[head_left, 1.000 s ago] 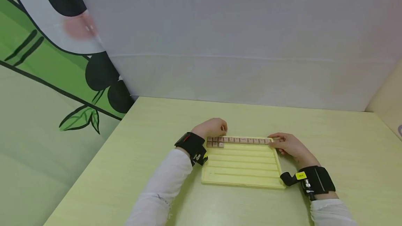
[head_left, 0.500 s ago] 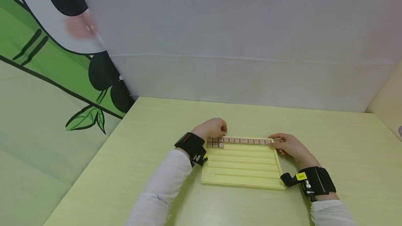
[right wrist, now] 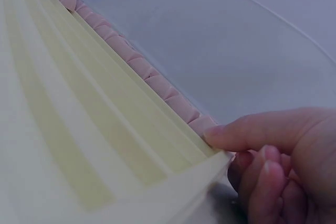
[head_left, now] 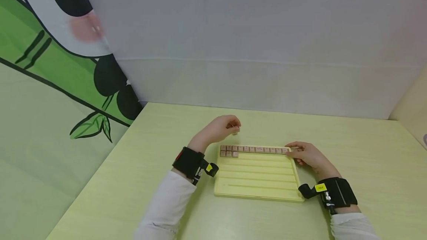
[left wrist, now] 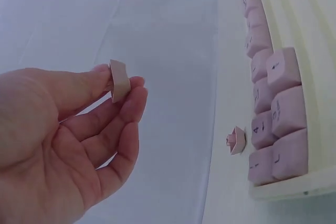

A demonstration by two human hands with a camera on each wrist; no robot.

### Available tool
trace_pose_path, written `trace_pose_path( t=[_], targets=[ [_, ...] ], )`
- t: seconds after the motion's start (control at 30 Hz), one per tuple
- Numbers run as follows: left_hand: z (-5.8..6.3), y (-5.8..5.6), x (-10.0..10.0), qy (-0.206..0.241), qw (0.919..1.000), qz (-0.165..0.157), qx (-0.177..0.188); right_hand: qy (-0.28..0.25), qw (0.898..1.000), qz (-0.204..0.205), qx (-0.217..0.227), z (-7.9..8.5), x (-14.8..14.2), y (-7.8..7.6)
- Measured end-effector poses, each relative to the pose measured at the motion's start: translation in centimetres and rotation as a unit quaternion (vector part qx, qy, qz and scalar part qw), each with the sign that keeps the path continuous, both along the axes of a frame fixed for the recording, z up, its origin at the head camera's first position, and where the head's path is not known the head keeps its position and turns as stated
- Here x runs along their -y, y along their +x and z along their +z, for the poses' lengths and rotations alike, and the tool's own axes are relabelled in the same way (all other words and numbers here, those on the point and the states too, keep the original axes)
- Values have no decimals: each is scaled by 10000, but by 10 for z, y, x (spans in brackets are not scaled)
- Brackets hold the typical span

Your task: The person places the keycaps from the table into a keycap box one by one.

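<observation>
My left hand (head_left: 218,129) is raised off the table behind the tray's far left corner. Between thumb and fingertips it pinches a pale pink keycap (left wrist: 120,81), held on edge. A shallow yellow ridged tray (head_left: 257,175) lies flat in front. Pink keycaps (head_left: 259,150) fill its far row, and a few more sit at the left of the second row. At the far right corner my right hand (right wrist: 294,150) grips the tray, its thumb on the end keycap (right wrist: 203,124). The fingers under the thumb are partly hidden.
One loose keycap (left wrist: 237,140) lies on the table just outside the tray, stem side showing. The pale table (head_left: 333,132) runs back to a white sheet (head_left: 250,47). A wall with a cartoon picture (head_left: 73,80) stands at the left.
My left hand has lifted and drawn back from the tray's far edge, and a keycap now shows in its fingers. The right hand and tray have stayed put.
</observation>
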State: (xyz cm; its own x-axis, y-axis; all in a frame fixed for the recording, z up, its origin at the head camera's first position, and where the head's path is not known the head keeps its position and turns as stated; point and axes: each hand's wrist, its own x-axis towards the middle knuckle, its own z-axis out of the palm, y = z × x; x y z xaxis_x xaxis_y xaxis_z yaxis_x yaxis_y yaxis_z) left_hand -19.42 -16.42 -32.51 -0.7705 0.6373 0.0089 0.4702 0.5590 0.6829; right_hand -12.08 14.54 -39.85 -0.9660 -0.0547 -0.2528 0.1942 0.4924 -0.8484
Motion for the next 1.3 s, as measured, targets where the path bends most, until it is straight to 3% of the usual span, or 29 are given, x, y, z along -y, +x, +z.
trace_pose_path(
  t=[0.2,0.37,0.67,0.77,0.87,1.03,1.13,1.2,1.3],
  targets=[
    [-4,10,-2,883,9957,283,-84,-90,9999,92,27,0,-7,-10],
    [-4,16,-6,1632,9858,405,45,-38,9998,171,8,1,-11,-20],
    [-6,22,-11,2506,9669,421,216,-34,9994,335,41,3,-18,-34],
    [-4,20,-15,3057,9508,455,227,42,9993,374,33,4,-22,-38],
    [-2,20,-18,3741,9250,498,435,102,9991,420,20,5,-24,-39],
    [1,22,-21,4576,8801,452,1186,62,9990,450,-2,6,-26,-37],
    [1,23,-23,4883,8588,282,1525,-19,9989,469,-10,8,-28,-36],
    [1,23,-24,4981,8512,198,1641,-44,9989,466,-13,8,-28,-35],
    [1,23,-25,4989,8488,270,1730,-27,9989,469,-14,9,-28,-33]
  ],
)
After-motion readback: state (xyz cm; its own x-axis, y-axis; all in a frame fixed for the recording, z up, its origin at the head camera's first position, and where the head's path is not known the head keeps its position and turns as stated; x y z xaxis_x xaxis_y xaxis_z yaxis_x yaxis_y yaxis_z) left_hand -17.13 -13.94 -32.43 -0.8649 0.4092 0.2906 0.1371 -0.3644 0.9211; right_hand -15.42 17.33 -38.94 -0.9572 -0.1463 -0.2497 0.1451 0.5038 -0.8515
